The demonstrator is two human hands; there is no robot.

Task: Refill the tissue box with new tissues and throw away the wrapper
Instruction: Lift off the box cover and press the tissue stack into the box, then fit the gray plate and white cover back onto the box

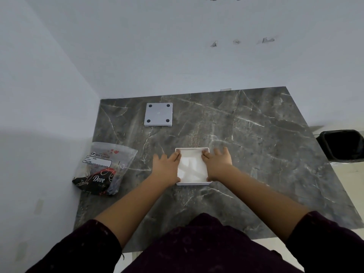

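Close under my chest both forearms run out over the bench (256, 134) to the tissue box (194, 183), which sits open near the middle with the tissues (192, 168) already inside. My left grip (167, 167) and right grip (216, 164) flank it, fingers spread and loose rather than clenched, with fingertips dipped over the far rim onto the stack. If I press unevenly the stack could bunch at the corners and stand proud, and the grey base plate (158, 114), lying feet-up well beyond, may then not seat. The polished stone could also let the box skid. To my left the wrapper (102, 170) seems to overhang the bench edge and might slip off, while the bin (340, 144) stands off the far right side, well apart from it. I cannot make out my fingertips below the rim, how full the box is, or whether the wrapper is empty.
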